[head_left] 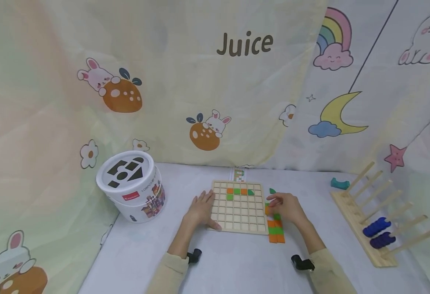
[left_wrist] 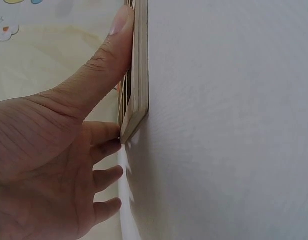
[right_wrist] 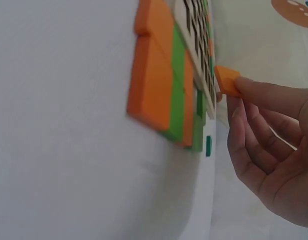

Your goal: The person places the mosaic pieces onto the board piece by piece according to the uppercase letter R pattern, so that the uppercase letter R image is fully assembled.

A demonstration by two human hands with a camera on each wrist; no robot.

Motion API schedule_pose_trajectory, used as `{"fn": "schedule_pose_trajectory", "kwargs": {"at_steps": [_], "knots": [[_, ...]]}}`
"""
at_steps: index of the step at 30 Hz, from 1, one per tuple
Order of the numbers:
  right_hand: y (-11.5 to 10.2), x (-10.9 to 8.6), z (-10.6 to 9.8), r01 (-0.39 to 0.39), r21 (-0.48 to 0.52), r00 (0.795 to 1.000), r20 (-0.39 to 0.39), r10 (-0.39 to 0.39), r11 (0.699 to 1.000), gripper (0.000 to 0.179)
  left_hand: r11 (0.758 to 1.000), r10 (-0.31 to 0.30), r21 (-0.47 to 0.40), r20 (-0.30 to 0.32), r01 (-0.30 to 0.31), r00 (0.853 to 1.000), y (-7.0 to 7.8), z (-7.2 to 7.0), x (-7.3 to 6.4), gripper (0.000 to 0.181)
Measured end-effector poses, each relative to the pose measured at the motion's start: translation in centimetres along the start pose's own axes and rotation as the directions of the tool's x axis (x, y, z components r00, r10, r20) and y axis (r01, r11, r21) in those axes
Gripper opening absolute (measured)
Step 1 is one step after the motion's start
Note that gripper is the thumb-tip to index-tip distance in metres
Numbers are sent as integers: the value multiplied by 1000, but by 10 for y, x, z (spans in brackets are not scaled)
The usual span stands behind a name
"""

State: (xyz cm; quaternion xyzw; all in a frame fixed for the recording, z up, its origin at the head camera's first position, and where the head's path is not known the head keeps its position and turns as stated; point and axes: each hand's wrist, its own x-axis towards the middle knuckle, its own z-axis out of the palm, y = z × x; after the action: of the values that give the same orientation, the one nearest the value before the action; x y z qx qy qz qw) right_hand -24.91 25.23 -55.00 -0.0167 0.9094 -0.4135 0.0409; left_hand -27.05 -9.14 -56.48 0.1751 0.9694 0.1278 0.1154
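Note:
My right hand [head_left: 286, 207] pinches an orange square tile [right_wrist: 227, 81] between thumb and fingertips, held up near the board's right edge. The wooden grid board [head_left: 239, 226] lies flat, with orange and green square tiles and a green quarter-round tile [head_left: 251, 192] in its upper cells. At the board's left side my left hand [head_left: 199, 212] rests with fingers spread, the thumb [left_wrist: 101, 62] lying over its near corner. Beside the board, partly under the right hand, lie several orange and green tiles [head_left: 276, 232]. Farther back is a dark green curved tile [head_left: 272, 190].
A white lidded bucket [head_left: 130, 196] with shaped holes stands at the left. On the right, a wooden peg rack [head_left: 362, 228] carries blue and purple pieces, with a teal piece [head_left: 340, 183] behind it. A printed card [head_left: 239, 174] lies behind the board.

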Motion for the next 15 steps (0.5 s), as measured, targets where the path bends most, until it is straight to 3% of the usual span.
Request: {"fn": "schedule_pose_trajectory", "kwargs": {"at_steps": [6, 15], "knots": [[-11, 6, 3, 44, 21, 999, -20, -44, 999, 37, 1000, -5, 11, 11, 5, 1000, 0, 4, 4, 143], [-21, 21, 28, 39, 182, 999, 15, -42, 982, 35, 1000, -17, 10, 3, 17, 1000, -3, 9, 6, 146]]}}
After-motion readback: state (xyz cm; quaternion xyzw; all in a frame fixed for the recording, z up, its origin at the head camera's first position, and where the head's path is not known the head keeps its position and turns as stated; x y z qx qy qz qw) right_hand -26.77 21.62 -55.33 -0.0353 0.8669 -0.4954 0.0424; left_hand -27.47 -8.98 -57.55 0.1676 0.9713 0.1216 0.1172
